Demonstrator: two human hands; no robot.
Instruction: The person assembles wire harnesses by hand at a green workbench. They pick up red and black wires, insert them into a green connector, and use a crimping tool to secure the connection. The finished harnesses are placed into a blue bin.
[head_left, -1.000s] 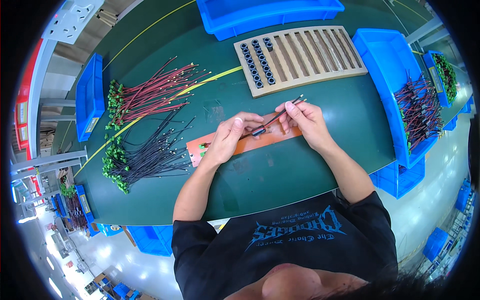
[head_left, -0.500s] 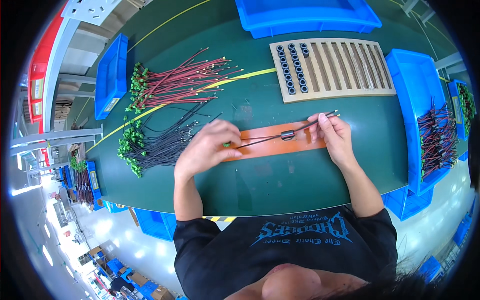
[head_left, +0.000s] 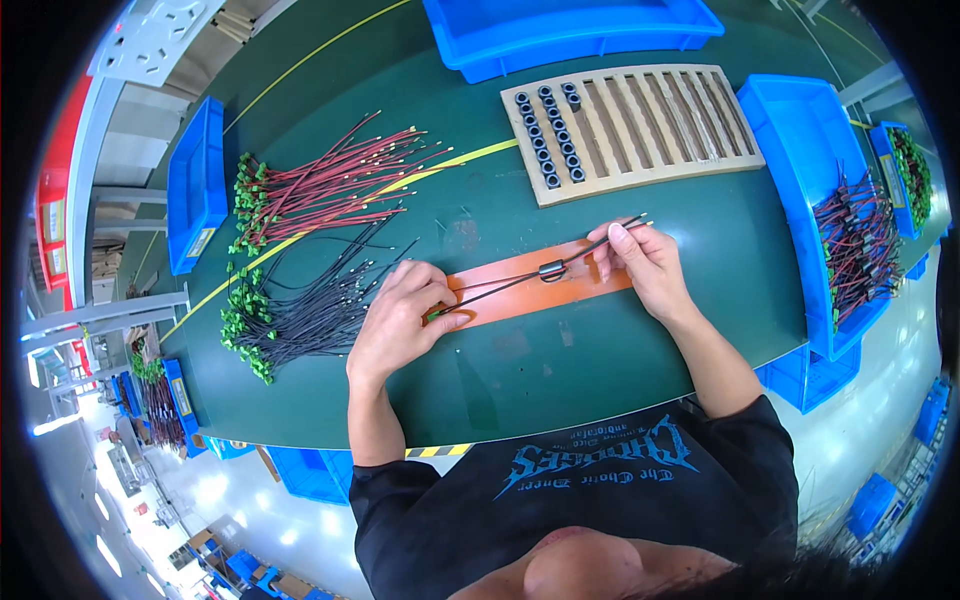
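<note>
Above orange strip (head_left: pixel 525 303), left fingers (head_left: pixel 432 297) and right fingers (head_left: pixel 622 240) pinch dark wires (head_left: pixel 490 292); blue lettering (head_left: pixel 655 447) across black shirt (head_left: pixel 440 520).

Compared with one second ago, the left hand (head_left: pixel 400 315) is farther left along the orange strip (head_left: pixel 575 289) — it now covers the strip's left end. Near the frame's centre, the black cylinder (head_left: pixel 552 270) is now well apart from this hand, and two dark wires (head_left: pixel 497 290) show in between.
</note>
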